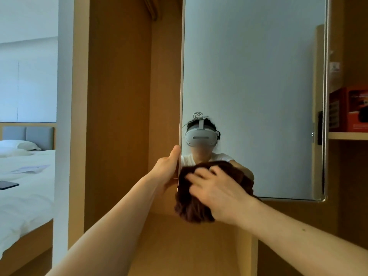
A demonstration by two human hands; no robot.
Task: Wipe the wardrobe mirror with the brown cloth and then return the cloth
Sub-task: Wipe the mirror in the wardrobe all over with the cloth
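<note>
Nearest the lens, the left forearm was seen reaching up to the left hand [169, 168], whose grip was closed round the left edge of the wardrobe mirror [254, 86], with the thumb laid up the front of that edge. Just right of it, at the mirror's lower left corner, the brown cloth [191, 208] was bunched against the glass, part of it hanging below the mirror's bottom edge. The right hand [219, 194] was laid over the cloth, its grip wide, fingers spread and pressing; the thumb could not be seen. The cloth seemed trapped between palm and glass, not pinched. If pressure were eased, the wad could be dropped. If the left hold slipped, the mirror could be pushed away. Right of the mirror, a red box [356, 110] was stood on a shelf [348, 135].
</note>
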